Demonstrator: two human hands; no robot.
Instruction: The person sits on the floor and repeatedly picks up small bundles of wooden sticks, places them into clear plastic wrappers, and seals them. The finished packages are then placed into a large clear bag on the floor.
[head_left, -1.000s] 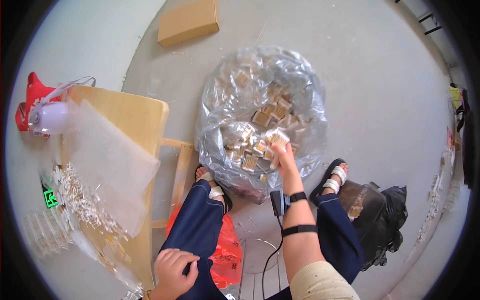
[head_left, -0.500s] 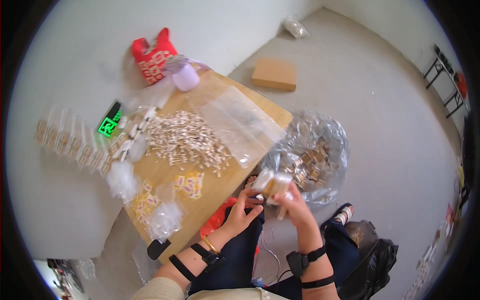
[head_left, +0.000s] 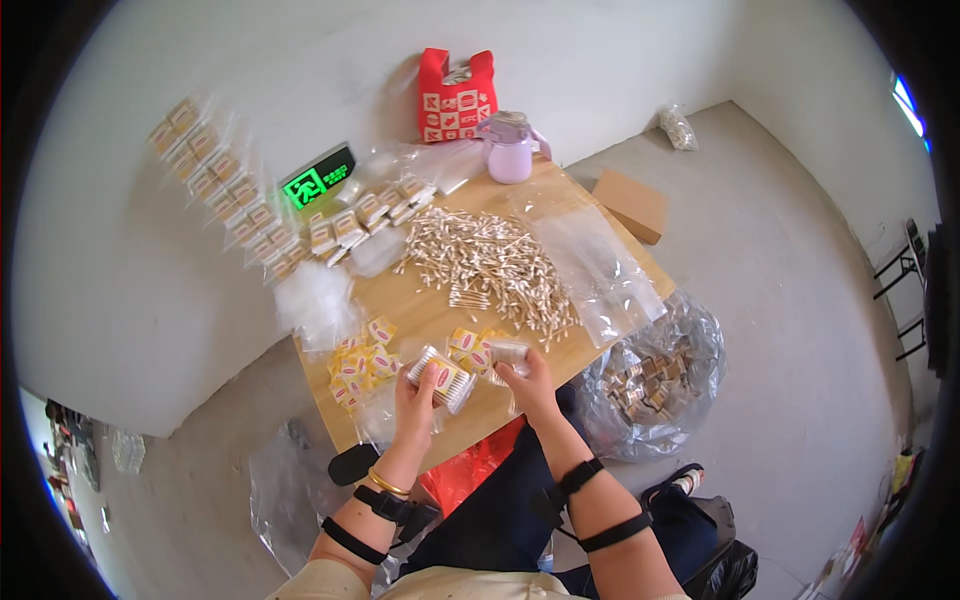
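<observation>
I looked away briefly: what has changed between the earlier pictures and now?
The right hand has moved left from the clear plastic bag to the table, holding a wrapped pack. The left hand, empty earlier, has moved forward and now grips a cotton swab pack. The swab heap and lilac jug stayed put.

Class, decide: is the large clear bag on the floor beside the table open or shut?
Open: the clear bag has its mouth spread wide, with small packs visible inside.

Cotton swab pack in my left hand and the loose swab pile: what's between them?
In the head view, yellow-and-white cards lie between the cotton swab pack and the loose swab pile, then wooden tabletop.
</observation>
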